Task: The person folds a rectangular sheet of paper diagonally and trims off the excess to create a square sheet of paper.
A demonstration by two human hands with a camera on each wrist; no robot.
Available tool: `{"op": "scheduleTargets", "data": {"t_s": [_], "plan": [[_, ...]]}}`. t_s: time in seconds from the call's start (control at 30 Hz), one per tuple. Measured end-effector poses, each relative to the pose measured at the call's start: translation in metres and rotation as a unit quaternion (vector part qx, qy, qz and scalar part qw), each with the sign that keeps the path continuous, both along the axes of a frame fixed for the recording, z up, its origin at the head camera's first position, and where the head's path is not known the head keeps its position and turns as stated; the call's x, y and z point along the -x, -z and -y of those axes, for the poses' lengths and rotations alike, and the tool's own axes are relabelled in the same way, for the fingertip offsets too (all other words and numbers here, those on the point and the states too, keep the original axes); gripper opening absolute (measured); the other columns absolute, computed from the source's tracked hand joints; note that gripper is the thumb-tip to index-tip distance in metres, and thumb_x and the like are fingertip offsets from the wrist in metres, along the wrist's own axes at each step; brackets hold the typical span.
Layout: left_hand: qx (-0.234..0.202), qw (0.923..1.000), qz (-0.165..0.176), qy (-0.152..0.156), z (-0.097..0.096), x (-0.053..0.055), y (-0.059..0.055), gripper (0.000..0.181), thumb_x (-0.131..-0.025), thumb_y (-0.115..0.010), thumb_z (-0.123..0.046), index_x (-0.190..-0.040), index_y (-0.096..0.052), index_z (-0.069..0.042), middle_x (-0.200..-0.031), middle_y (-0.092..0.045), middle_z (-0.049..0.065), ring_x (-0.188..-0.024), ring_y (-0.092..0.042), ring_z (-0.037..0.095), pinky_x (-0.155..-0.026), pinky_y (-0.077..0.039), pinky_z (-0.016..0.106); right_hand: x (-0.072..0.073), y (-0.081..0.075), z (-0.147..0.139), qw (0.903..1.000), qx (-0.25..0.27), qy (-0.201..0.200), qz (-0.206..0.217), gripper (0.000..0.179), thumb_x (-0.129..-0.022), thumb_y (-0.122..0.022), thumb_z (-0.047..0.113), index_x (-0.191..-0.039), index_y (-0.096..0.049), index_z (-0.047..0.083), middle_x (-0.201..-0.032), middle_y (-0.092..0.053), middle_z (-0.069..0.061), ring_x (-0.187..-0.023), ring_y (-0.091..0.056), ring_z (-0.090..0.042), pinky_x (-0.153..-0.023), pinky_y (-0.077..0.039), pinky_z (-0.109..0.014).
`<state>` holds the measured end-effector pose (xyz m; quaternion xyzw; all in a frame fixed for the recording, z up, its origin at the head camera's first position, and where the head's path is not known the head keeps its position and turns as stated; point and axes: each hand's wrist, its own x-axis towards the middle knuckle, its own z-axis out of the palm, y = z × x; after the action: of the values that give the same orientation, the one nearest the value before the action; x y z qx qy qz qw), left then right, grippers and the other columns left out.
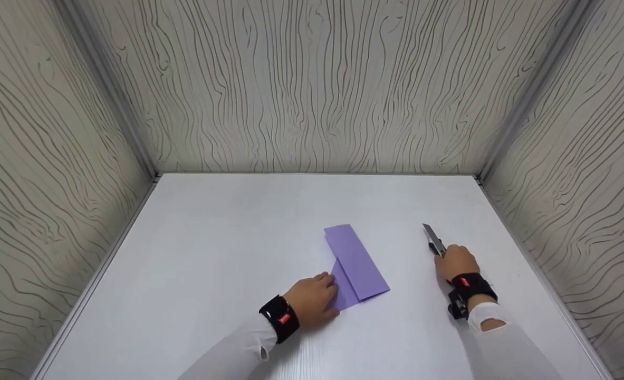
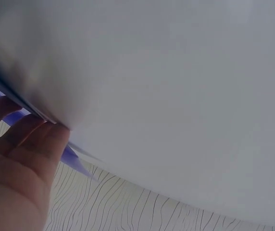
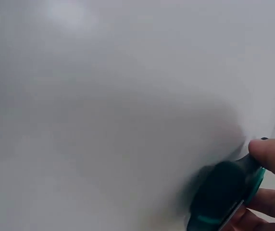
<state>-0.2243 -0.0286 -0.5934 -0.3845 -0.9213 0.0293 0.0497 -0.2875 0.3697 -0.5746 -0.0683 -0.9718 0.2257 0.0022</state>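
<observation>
A folded sheet of purple paper (image 1: 362,264) lies on the white table, right of centre. Its upper flap lies over a lower layer that shows at the left. My left hand (image 1: 312,301) rests with its fingertips on that lower layer's left edge; in the left wrist view the fingers (image 2: 46,142) look nearly straight against paper (image 2: 75,161) and table. Farther right, my right hand (image 1: 457,262) grips a utility knife (image 1: 434,240) whose blade sticks out, pointing away and slightly left. The right wrist view shows its dark green handle (image 3: 219,197) between thumb and fingers.
The white tabletop (image 1: 211,237) runs back to a wood-grain-patterned panel (image 1: 312,105). Similar panels stand at the left (image 1: 42,184) and right (image 1: 586,174), with grey metal posts in the back corners. A stretch of bare table separates the paper from the knife.
</observation>
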Motion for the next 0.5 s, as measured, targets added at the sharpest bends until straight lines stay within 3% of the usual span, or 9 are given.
{"op": "scheduleTargets", "data": {"t_s": [0.2, 0.37, 0.5], "plan": [[0.004, 0.9999, 0.008, -0.005, 0.0, 0.002, 0.001, 0.053, -0.104, -0.065, -0.053, -0.137, -0.07, -0.012, -0.145, -0.068, 0.006, -0.139, -0.066, 0.023, -0.112, -0.058, 0.031, -0.002, -0.01, 0.021, 0.9987, 0.05, -0.011, 0.001, 0.031, -0.101, -0.067, 0.021, -0.094, -0.069, -0.009, -0.077, -0.068, -0.014, -0.065, -0.062, -0.024, -0.054, -0.047, -0.032], [0.001, 0.9998, 0.02, -0.009, 0.001, 0.002, 0.002, 0.054, -0.104, -0.065, -0.054, -0.138, -0.069, -0.012, -0.145, -0.068, 0.006, -0.137, -0.066, 0.022, -0.111, -0.058, 0.032, -0.007, -0.014, 0.044, 0.9956, 0.088, -0.019, -0.026, 0.032, -0.096, -0.072, 0.018, -0.109, -0.071, -0.01, -0.09, -0.071, -0.019, -0.073, -0.065, -0.025, -0.059, -0.05, -0.03], [-0.008, 0.9997, 0.02, -0.007, 0.001, 0.002, 0.004, 0.053, -0.103, -0.066, -0.053, -0.136, -0.07, -0.012, -0.143, -0.069, 0.006, -0.134, -0.067, 0.022, -0.109, -0.059, 0.032, -0.013, -0.015, 0.058, 0.9927, 0.106, -0.038, -0.043, 0.034, -0.094, -0.074, 0.015, -0.117, -0.065, -0.008, -0.1, -0.067, -0.02, -0.082, -0.061, -0.025, -0.065, -0.048, -0.03]]}}
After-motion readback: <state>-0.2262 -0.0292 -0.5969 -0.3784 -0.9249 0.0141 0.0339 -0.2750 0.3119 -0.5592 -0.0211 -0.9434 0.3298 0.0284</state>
